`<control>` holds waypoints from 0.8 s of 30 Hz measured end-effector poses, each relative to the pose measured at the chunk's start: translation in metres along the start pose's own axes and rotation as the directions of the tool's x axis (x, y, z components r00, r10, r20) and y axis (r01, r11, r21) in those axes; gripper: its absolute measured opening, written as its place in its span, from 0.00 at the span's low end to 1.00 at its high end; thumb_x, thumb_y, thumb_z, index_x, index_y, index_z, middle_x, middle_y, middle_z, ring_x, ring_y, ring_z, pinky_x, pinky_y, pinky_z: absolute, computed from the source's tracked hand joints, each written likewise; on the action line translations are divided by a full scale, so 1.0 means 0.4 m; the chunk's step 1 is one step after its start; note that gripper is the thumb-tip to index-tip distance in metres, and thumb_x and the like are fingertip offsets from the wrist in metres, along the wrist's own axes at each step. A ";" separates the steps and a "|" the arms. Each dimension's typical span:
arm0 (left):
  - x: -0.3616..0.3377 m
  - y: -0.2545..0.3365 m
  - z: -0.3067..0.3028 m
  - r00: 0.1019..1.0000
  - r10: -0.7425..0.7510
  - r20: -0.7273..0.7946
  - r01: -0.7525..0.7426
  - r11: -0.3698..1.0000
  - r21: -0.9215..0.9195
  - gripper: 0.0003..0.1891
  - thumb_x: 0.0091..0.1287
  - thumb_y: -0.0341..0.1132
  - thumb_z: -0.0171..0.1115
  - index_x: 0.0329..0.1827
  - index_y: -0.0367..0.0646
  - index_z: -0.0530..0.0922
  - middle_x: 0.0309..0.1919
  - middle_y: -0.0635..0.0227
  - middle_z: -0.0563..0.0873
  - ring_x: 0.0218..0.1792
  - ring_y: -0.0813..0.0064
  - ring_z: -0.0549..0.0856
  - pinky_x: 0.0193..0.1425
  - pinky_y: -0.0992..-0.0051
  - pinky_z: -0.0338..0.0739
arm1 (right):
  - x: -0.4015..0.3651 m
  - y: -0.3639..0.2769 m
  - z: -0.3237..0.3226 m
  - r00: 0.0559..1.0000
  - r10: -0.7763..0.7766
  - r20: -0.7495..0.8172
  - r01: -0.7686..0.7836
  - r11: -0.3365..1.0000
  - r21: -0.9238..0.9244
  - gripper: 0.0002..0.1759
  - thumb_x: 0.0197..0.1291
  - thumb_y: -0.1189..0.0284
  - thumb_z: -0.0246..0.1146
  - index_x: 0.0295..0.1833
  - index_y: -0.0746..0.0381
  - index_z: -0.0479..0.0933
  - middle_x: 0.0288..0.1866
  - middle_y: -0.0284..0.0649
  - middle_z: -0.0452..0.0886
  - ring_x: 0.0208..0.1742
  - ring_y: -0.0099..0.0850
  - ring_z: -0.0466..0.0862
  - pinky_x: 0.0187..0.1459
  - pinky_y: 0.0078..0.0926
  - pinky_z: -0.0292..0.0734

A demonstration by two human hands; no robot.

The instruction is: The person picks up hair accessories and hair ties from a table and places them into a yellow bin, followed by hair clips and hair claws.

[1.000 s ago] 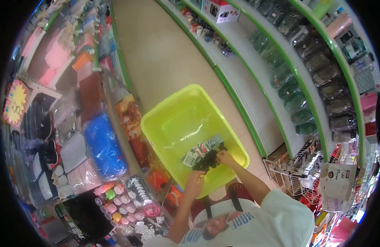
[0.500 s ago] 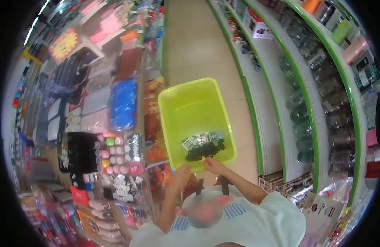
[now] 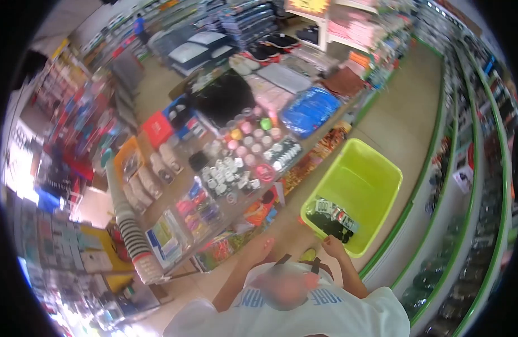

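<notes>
A yellow-green plastic tub [image 3: 377,185] is tilted in front of me. In its near end lie dark small items [image 3: 329,224] and pale printed packets [image 3: 335,210], too blurred to name. My right hand [image 3: 333,245] has its fingers closed on the tub's near rim. Away from the tub, my left hand [image 3: 263,249] is held out near the front edge of the display table, its fingers stretched and nothing in them. Closest to it on that side are orange packages [image 3: 259,210] below the tabletop.
The display table carries small jars [image 3: 250,140], white boxed items [image 3: 222,174], a blue plastic-wrapped pack [image 3: 309,109] and shoes [image 3: 264,50]. A striped roll [image 3: 130,230] stands at the table's near end. Green-edged shelves [image 3: 427,241] run along my right. A person in blue [image 3: 140,27] is far off.
My view has swung left toward the table, so the tub now sits further right. My left hand has let go of the tub's rim; my right hand still grips it.
</notes>
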State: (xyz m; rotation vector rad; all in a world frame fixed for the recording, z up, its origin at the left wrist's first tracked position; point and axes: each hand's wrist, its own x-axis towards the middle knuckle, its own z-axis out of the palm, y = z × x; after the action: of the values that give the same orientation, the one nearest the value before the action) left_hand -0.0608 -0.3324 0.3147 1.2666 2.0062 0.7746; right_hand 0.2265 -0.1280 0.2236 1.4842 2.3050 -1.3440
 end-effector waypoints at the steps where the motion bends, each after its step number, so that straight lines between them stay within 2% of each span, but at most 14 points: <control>1: -0.017 -0.032 -0.017 0.999 -0.011 -0.030 0.012 1.000 0.012 0.13 0.71 0.39 0.58 0.50 0.40 0.81 0.40 0.61 0.86 0.38 0.66 0.86 0.45 0.70 0.80 | 0.015 -0.031 0.009 0.999 -0.003 0.032 0.004 0.999 -0.041 0.22 0.58 0.55 0.65 0.46 0.64 0.79 0.39 0.50 0.87 0.44 0.46 0.87 0.45 0.40 0.81; 4: -0.078 -0.121 -0.086 0.984 -0.063 -0.166 0.054 0.997 -0.058 0.13 0.71 0.39 0.58 0.50 0.40 0.81 0.39 0.61 0.87 0.39 0.66 0.87 0.46 0.69 0.81 | 0.068 -0.140 0.064 0.993 -0.080 0.091 0.089 0.991 -0.104 0.22 0.58 0.55 0.65 0.46 0.64 0.79 0.40 0.50 0.86 0.44 0.46 0.87 0.47 0.40 0.80; 8: -0.191 -0.223 -0.224 0.945 -0.197 -0.261 0.175 0.979 -0.105 0.12 0.70 0.37 0.59 0.49 0.40 0.81 0.37 0.59 0.88 0.37 0.66 0.88 0.44 0.69 0.82 | 0.113 -0.314 0.163 0.959 -0.165 0.230 0.207 0.963 -0.170 0.23 0.59 0.55 0.63 0.50 0.62 0.79 0.43 0.50 0.85 0.45 0.46 0.86 0.49 0.41 0.80; 9: -0.217 -0.263 -0.249 0.931 -0.215 -0.294 0.181 0.974 -0.139 0.11 0.69 0.36 0.60 0.49 0.39 0.81 0.36 0.59 0.88 0.37 0.66 0.88 0.44 0.69 0.82 | 0.119 -0.352 0.188 0.935 -0.247 0.253 0.298 0.936 -0.188 0.23 0.60 0.56 0.64 0.51 0.63 0.78 0.42 0.49 0.86 0.44 0.43 0.86 0.47 0.39 0.80; 13: -0.297 -0.402 -0.337 0.892 -0.265 -0.366 0.217 0.962 -0.168 0.10 0.68 0.32 0.62 0.49 0.37 0.81 0.35 0.58 0.88 0.36 0.67 0.88 0.42 0.70 0.82 | 0.139 -0.463 0.291 0.886 -0.308 0.346 0.362 0.927 -0.102 0.20 0.62 0.58 0.65 0.49 0.63 0.78 0.40 0.46 0.86 0.41 0.38 0.87 0.44 0.35 0.81; 16: -0.321 -0.463 -0.388 0.858 -0.321 -0.402 0.243 0.941 -0.233 0.10 0.69 0.32 0.61 0.49 0.37 0.81 0.33 0.60 0.87 0.35 0.69 0.88 0.40 0.70 0.82 | 0.159 -0.549 0.347 0.864 -0.293 0.409 0.333 0.942 -0.029 0.20 0.61 0.59 0.65 0.49 0.64 0.77 0.35 0.44 0.86 0.37 0.35 0.86 0.41 0.33 0.81; 19: -0.324 -0.495 -0.425 0.840 -0.398 -0.368 0.274 0.898 -0.345 0.14 0.72 0.42 0.57 0.51 0.43 0.82 0.36 0.57 0.89 0.39 0.58 0.89 0.44 0.62 0.81 | 0.199 -0.648 0.385 0.804 -0.504 0.315 0.544 0.838 -0.049 0.15 0.64 0.62 0.64 0.46 0.64 0.78 0.33 0.41 0.85 0.33 0.31 0.85 0.37 0.29 0.80; 22: -0.296 -0.512 -0.443 0.819 -0.420 -0.391 0.273 0.885 -0.378 0.10 0.71 0.32 0.58 0.51 0.40 0.81 0.30 0.63 0.87 0.33 0.73 0.87 0.39 0.71 0.81 | 0.267 -0.772 0.390 0.796 -0.503 0.336 0.452 0.864 0.221 0.10 0.66 0.67 0.62 0.46 0.62 0.78 0.34 0.38 0.85 0.34 0.25 0.84 0.40 0.25 0.80; 23: -0.280 -0.506 -0.459 0.824 -0.421 -0.379 0.264 0.878 -0.400 0.10 0.71 0.32 0.58 0.51 0.40 0.80 0.30 0.63 0.87 0.33 0.73 0.87 0.39 0.71 0.81 | 0.299 -0.816 0.402 0.816 -0.466 0.344 0.389 0.881 0.271 0.07 0.67 0.71 0.60 0.46 0.63 0.79 0.34 0.39 0.85 0.34 0.25 0.84 0.39 0.25 0.79; 24: -0.268 -0.490 -0.474 0.828 -0.424 -0.367 0.259 0.870 -0.420 0.10 0.72 0.32 0.57 0.52 0.40 0.80 0.30 0.63 0.87 0.33 0.73 0.88 0.39 0.71 0.81 | 0.330 -0.862 0.406 0.812 -0.481 0.329 0.415 0.874 0.253 0.08 0.67 0.71 0.60 0.46 0.63 0.79 0.34 0.39 0.85 0.34 0.25 0.84 0.39 0.25 0.79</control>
State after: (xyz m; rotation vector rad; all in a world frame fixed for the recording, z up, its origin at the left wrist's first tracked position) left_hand -0.2777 -0.5294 0.3070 0.5104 2.2283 1.2611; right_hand -0.1671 -0.2000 0.2732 0.6122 2.3966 -1.7917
